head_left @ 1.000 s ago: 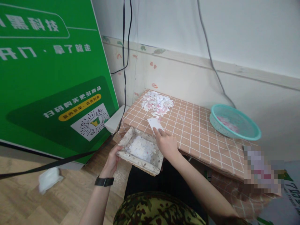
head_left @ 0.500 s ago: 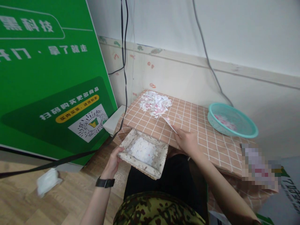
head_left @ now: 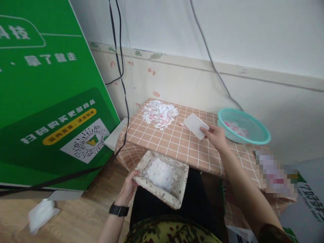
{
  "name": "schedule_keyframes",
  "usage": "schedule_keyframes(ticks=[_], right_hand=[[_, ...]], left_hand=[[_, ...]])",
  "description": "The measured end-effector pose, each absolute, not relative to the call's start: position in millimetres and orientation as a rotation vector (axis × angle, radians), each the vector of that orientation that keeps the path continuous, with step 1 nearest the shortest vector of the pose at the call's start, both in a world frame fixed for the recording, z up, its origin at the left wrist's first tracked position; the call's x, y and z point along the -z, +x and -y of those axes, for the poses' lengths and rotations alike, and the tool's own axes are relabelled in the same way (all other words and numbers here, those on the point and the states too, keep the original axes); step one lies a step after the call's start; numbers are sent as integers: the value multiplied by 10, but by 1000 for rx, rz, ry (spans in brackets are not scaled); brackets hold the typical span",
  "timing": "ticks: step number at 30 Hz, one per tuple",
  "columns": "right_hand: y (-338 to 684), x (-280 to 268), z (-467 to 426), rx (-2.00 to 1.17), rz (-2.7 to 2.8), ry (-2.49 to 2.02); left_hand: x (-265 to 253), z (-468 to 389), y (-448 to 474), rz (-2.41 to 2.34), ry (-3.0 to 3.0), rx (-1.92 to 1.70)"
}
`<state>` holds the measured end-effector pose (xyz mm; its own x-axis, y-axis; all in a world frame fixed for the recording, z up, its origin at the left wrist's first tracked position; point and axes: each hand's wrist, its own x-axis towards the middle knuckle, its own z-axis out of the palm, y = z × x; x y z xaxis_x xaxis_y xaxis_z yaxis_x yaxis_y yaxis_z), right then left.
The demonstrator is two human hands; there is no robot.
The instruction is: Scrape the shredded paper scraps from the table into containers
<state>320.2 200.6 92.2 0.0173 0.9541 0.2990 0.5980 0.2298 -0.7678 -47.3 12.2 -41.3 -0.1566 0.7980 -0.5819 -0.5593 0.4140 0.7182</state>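
Note:
My left hand (head_left: 129, 186) grips the left rim of a square, pale, speckled tray (head_left: 178, 189), held just below the table's front edge. White paper scraps (head_left: 160, 173) lie heaped inside it. Over the tabletop, my right hand (head_left: 215, 135) pinches a flat white card (head_left: 194, 125) by its right end. The card's left edge is by a few pinkish scraps on the cloth. Left of it, a loose pile of white and pink paper scraps (head_left: 160, 114) rests on the table's far left part.
A turquoise plastic basket (head_left: 264, 136) with pink scraps in it stands on the checked tablecloth (head_left: 162, 140) at the right. Black cords (head_left: 123, 87) hang at the left beside a green panel (head_left: 50, 87). A white plastic bag (head_left: 43, 214) lies on the floor.
My right hand has moved right and away from the pile, turning the card so its flat face shows. The tray in my left hand is slightly lower and nearer. The view has shifted.

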Motion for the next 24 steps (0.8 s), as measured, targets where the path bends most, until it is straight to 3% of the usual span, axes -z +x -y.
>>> schedule_keyframes(ticks=[3, 8, 11, 24], right_hand=[[3378, -925, -2111, -620, 1511, -1410], [3526, -950, -2108, -84, 1645, -1648], [3495, -940, -2057, 61, 1734, -1718], [3192, -1302, -2293, -183, 2094, -1481]], left_hand=[[482, -112, -329, -1237, 267, -1199], [529, -94, -178, -1253, 370, -1159], [520, -92, -144, -1257, 415, -1141], [411, -100, -112, -1278, 480, -1140]])
